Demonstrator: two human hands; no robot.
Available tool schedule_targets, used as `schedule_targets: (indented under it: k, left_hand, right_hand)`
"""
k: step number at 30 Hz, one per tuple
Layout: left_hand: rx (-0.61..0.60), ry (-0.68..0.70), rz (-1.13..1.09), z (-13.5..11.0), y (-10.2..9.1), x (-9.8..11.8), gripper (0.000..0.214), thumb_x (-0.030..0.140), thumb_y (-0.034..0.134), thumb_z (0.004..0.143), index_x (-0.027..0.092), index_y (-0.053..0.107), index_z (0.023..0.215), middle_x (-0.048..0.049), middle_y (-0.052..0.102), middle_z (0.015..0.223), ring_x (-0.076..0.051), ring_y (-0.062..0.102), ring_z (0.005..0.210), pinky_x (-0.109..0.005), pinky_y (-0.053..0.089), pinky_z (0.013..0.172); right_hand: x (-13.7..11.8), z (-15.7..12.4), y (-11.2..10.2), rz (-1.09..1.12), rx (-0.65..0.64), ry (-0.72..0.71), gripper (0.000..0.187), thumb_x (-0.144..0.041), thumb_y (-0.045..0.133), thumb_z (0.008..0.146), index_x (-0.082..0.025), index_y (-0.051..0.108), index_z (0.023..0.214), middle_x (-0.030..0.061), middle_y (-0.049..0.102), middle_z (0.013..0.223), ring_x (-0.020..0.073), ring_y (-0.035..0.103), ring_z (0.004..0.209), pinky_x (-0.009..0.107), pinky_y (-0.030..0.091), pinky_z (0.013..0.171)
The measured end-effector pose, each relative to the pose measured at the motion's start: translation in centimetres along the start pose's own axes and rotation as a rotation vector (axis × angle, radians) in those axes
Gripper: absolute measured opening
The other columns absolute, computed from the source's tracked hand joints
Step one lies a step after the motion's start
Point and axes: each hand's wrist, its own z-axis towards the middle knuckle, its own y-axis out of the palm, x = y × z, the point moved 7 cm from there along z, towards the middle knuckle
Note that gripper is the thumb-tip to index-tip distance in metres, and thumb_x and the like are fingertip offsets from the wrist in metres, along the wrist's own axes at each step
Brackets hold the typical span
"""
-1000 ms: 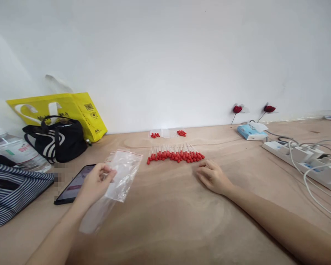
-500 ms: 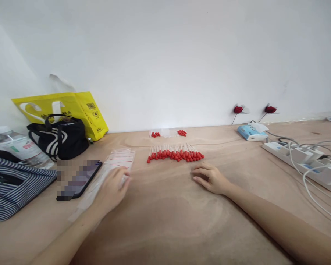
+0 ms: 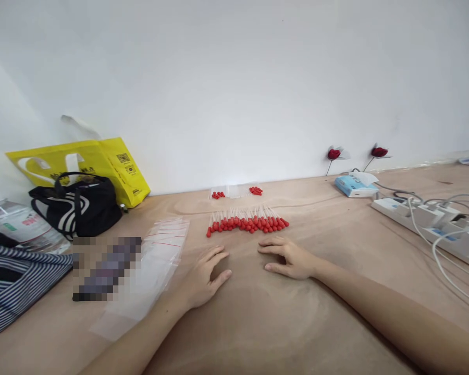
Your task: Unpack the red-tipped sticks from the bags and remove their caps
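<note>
My left hand [image 3: 207, 276] is over the table in front of the red-tipped sticks, thumb and fingers apart, with nothing visible in it. To its left lies a spread of clear plastic zip bags [image 3: 152, 271] with red lines near their tops. My right hand [image 3: 289, 258] rests on the wood to the right, fingers curved and thumb apart, holding nothing. Just beyond both hands is a row of thin pale sticks with red bulb-shaped tips [image 3: 250, 224], the tips facing me. Against the wall, small clear bags hold more red-tipped pieces [image 3: 256, 191].
At the left are a yellow bag [image 3: 131, 177], a black bag [image 3: 78, 203], a large bottle [image 3: 17, 221], a striped bag [image 3: 19, 291] and a pixelated phone [image 3: 109, 268]. At the right stand a tissue pack [image 3: 354, 186], a power strip with cables [image 3: 426, 221] and two red flowers [image 3: 334, 154].
My left hand has moved right, off the plastic bags to the middle of the table, and its fingers have spread. My right hand has shifted slightly left. The view has tilted a little.
</note>
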Motion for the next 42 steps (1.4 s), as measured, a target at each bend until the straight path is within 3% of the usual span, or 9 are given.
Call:
schedule_targets:
  k: [4,7,11,15,21,25,31,35,42]
  left_hand:
    - [0.262,0.021,-0.022,1.7,-1.0,-0.4,0.021,0.031,0.047,0.079,0.019,0.055,0.095,-0.0064,0.058,0.104,-0.019,0.054,0.098,-0.035,0.043,0.086]
    - [0.404,0.025,0.065,4.0,-1.6,-0.6,0.02,0.027,0.048,0.078,0.018,0.055,0.096,-0.0063,0.058,0.101,-0.021,0.053,0.096,-0.036,0.042,0.085]
    - [0.515,-0.014,0.2,7.0,-2.1,-0.9,0.028,0.028,0.051,0.076,0.016,0.057,0.101,-0.0104,0.058,0.104,-0.026,0.051,0.097,-0.04,0.04,0.084]
    - [0.516,0.025,0.224,8.7,-1.8,-0.9,0.019,0.026,0.053,0.076,0.019,0.063,0.09,-0.0075,0.064,0.092,-0.026,0.054,0.09,-0.041,0.04,0.08]
    - [0.609,0.015,0.17,7.9,-2.9,-0.7,0.02,0.025,0.047,0.081,0.018,0.064,0.09,-0.0058,0.066,0.084,-0.021,0.058,0.082,-0.038,0.041,0.079]
    - [0.745,0.012,-0.125,4.9,-4.5,-0.6,0.023,0.027,0.049,0.08,0.016,0.063,0.094,-0.006,0.066,0.09,-0.018,0.06,0.084,-0.032,0.046,0.078]
    - [0.435,-0.018,-0.586,2.3,-1.7,-0.4,0.023,0.03,0.053,0.076,0.016,0.062,0.092,-0.0053,0.067,0.092,-0.017,0.063,0.083,-0.03,0.052,0.076]
    - [0.282,0.043,-0.635,2.3,-0.4,0.8,0.02,0.027,0.052,0.076,0.017,0.063,0.089,-0.0056,0.067,0.091,-0.017,0.063,0.085,-0.03,0.052,0.078]
    - [0.248,0.177,-0.492,2.2,-0.8,2.2,0.019,0.024,0.048,0.08,0.019,0.063,0.092,-0.0056,0.065,0.092,-0.016,0.061,0.085,-0.03,0.052,0.077]
  right_hand:
    - [1.2,0.0,-0.7,0.143,0.144,0.115,0.02,-0.031,0.051,0.079,-0.018,0.064,0.09,0.0068,0.063,0.092,0.0163,0.057,0.086,0.03,0.046,0.079]
    - [1.4,0.0,-0.9,0.148,0.19,0.147,0.014,-0.026,0.052,0.078,-0.019,0.063,0.082,0.005,0.063,0.084,0.0157,0.058,0.081,0.03,0.047,0.074]
    - [0.8,0.0,-1.0,0.08,0.187,0.085,0.01,-0.022,0.054,0.076,-0.02,0.063,0.082,0.005,0.062,0.085,0.0165,0.057,0.083,0.032,0.046,0.075]
    - [0.5,0.0,-1.0,0.049,0.187,0.054,0.011,-0.021,0.053,0.077,-0.02,0.062,0.084,0.0052,0.062,0.085,0.0165,0.057,0.083,0.031,0.046,0.074]
    - [0.5,0.0,-0.9,0.034,0.178,0.059,0.009,-0.021,0.054,0.076,-0.02,0.061,0.083,0.004,0.061,0.085,0.0151,0.056,0.084,0.03,0.046,0.076]
    - [0.6,-0.1,-1.0,0.036,0.22,0.05,0.014,-0.021,0.053,0.077,-0.02,0.06,0.09,0.0055,0.059,0.089,0.0156,0.055,0.084,0.03,0.047,0.075]
    - [0.1,-0.3,-2.3,-0.124,0.494,0.032,0.042,-0.029,0.052,0.078,-0.02,0.044,0.119,0.0118,0.052,0.109,0.0221,0.048,0.102,0.04,0.042,0.085]
    - [-1.0,0.9,-1.4,-0.233,0.417,-0.063,0.038,-0.035,0.052,0.08,-0.022,0.049,0.116,0.0093,0.057,0.106,0.0219,0.049,0.1,0.042,0.038,0.086]
    - [-1.5,2.5,-0.1,-0.243,0.339,-0.117,0.021,-0.032,0.048,0.084,-0.025,0.061,0.098,0.0031,0.064,0.08,0.0168,0.052,0.085,0.038,0.033,0.083]
